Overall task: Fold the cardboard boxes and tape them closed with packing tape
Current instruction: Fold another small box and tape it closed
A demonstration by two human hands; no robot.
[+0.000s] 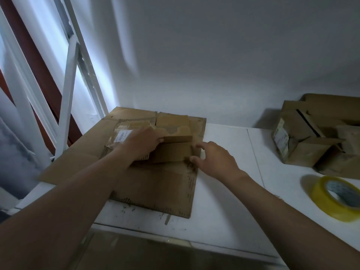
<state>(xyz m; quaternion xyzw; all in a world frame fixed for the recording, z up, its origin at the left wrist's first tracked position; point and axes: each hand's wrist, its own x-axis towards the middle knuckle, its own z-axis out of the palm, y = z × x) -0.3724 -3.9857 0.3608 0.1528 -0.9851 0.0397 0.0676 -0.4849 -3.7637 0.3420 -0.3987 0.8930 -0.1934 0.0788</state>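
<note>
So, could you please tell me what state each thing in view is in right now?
small box: partly folded on the flat sheet, untaped.
flat cardboard sheet: lying unfolded on the table.
left hand: fingers curled over the small box's flap.
right hand: open, fingertips at the small box's right edge.
tape roll: lying on the table, untouched.
crumpled boxes: flaps open, untaped.
</note>
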